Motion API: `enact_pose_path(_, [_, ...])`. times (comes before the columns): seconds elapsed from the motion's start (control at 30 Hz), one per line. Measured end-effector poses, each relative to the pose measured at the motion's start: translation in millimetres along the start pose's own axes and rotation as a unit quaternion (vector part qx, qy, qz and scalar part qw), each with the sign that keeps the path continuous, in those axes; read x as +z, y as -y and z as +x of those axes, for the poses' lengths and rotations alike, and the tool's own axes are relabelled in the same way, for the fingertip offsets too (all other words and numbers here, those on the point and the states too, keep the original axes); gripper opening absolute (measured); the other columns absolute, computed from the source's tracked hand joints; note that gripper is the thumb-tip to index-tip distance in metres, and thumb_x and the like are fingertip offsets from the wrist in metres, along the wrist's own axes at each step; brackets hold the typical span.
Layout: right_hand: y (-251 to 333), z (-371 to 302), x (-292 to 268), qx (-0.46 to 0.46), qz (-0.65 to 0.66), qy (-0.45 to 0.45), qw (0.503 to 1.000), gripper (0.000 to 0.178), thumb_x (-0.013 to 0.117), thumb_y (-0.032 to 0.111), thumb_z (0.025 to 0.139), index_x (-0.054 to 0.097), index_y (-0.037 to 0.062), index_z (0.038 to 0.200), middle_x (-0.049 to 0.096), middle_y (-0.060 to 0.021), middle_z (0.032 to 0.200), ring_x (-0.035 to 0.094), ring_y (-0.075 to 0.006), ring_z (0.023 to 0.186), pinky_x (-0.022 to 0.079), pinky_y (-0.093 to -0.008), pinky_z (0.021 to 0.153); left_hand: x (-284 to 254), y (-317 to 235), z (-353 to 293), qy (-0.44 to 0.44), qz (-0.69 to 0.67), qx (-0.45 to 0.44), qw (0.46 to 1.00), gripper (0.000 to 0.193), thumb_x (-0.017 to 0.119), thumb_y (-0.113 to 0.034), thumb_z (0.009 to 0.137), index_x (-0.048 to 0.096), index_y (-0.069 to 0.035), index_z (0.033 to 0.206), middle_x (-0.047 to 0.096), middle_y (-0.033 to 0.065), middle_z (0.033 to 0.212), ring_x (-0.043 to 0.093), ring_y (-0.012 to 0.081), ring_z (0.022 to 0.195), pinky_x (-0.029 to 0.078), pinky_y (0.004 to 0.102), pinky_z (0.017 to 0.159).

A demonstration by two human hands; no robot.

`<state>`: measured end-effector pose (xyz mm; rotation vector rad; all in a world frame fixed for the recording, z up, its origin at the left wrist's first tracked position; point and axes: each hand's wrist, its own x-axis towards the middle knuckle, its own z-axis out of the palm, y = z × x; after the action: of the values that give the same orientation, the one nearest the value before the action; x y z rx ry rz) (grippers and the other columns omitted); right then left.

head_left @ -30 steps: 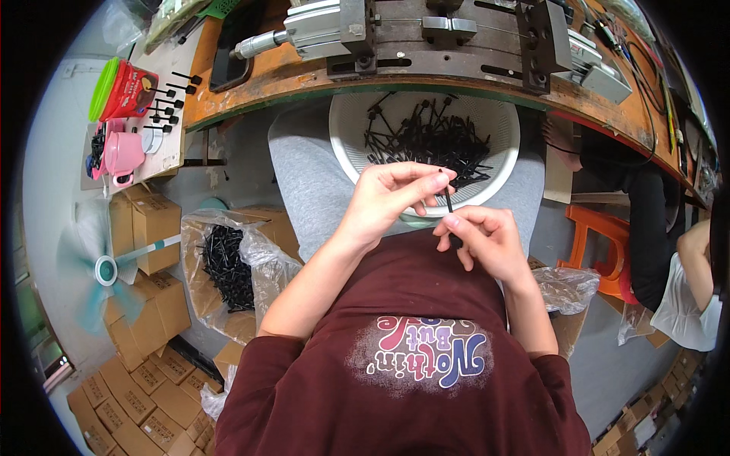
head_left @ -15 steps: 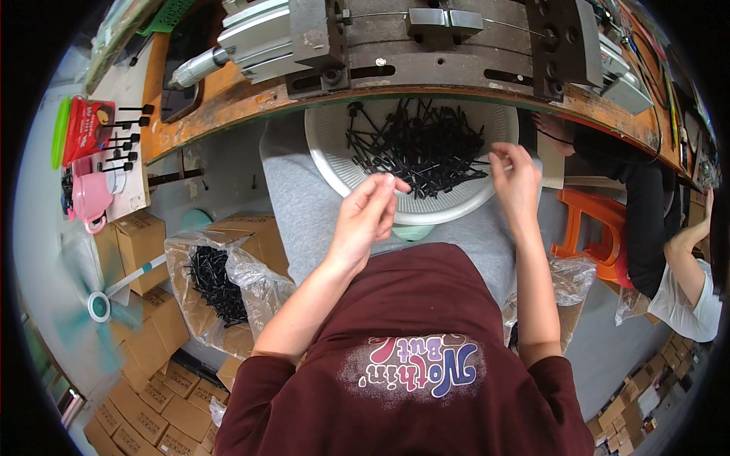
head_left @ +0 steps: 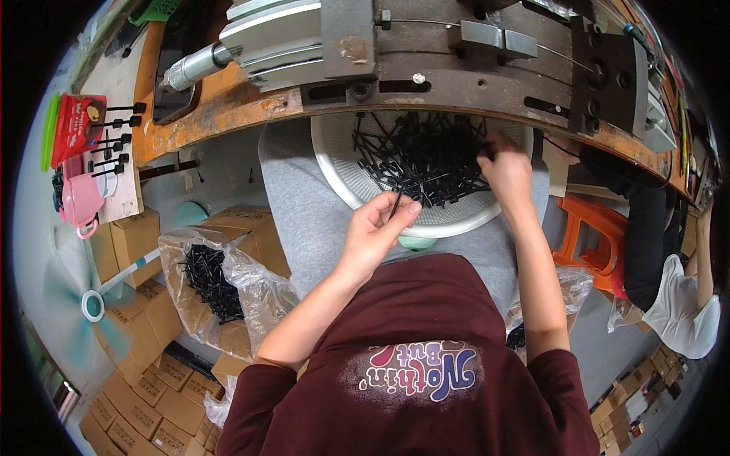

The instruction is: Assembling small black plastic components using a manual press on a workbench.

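Note:
A white perforated plastic basket [head_left: 450, 231] rests on my lap, partly under the bench edge. Many thin black rod-like parts [head_left: 426, 163] with thicker ends lie heaped inside it. At the basket's near left rim, my left hand [head_left: 371, 237] pinches one slim black rod [head_left: 395, 204] upright between thumb and fingers. My right hand [head_left: 509, 178] reaches over the right rim into the heap with bent fingers. Its fingertips are blurred and shaded among the black parts, so a held piece cannot be made out.
Above the basket, a metal fixture [head_left: 426, 64] sits on the wooden bench [head_left: 220, 131]. Left are black parts on a board beside a pink cup [head_left: 80, 194], a fan [head_left: 93, 305] and a plastic-lined carton [head_left: 251, 292]. Right are an orange stool [head_left: 582, 235] and another person's arm [head_left: 705, 254].
My right hand has gone from hovering at the basket's right rim into the heap. A black rod now shows plainly in my left hand. The whole view has shifted slightly.

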<state>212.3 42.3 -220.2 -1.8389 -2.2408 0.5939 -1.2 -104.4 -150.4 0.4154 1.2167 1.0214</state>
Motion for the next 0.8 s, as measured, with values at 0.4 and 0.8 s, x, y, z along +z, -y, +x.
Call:
enact_pose_path(0.4, [83, -115, -89, -0.126, 0.352, 0.003, 0.927, 0.017, 0.081, -0.003, 0.070, 0.071, 0.0010, 0.082, 0.067, -0.0041, 0.076, 0.058, -0.0091, 0.058, 0.045, -0.0239, 0.054, 20, -36, 11, 0.058, -0.020, 0.039, 0.997, 0.025, 0.067, -0.021, 0.097, 0.073, 0.000, 0.106, 0.070, 0.0022, 0.083, 0.030, -0.0033, 0.048, 0.020, 0.0178, 0.043])
enact_pose_path(0.8, [101, -127, -114, -0.259, 0.295, -0.003, 0.920, 0.025, 0.084, 0.005, 0.070, 0.077, 0.0051, 0.093, 0.072, -0.0074, 0.090, 0.070, -0.0195, 0.076, 0.057, -0.0288, 0.063, 20, -56, -14, 0.034, -0.071, 0.051, 0.996, 0.024, 0.062, -0.021, 0.099, 0.069, 0.002, 0.104, 0.073, 0.0096, 0.091, 0.030, -0.0017, 0.047, 0.024, 0.0171, 0.043])
